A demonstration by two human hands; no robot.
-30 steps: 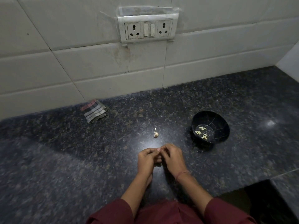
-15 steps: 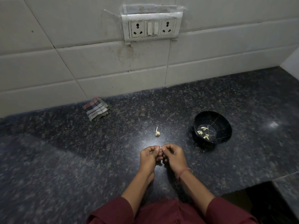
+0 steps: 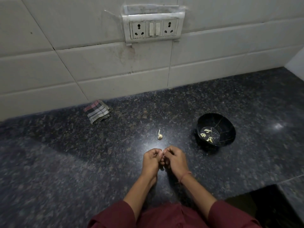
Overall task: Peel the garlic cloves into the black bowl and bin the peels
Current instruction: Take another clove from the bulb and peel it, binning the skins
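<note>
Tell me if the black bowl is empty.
Not empty. The bowl stands upright, and a few pale cloves lie on its bottom.

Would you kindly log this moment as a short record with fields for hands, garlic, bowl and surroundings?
left hand: fingers curled, pinching the held clove
right hand: fingers curled, pinching the same clove, mostly hidden
loose clove: looks unpeeled, on the counter beyond the hands
black bowl: right of the hands, peeled cloves inside
cloth: folded, by the wall
bin: not in view
</note>
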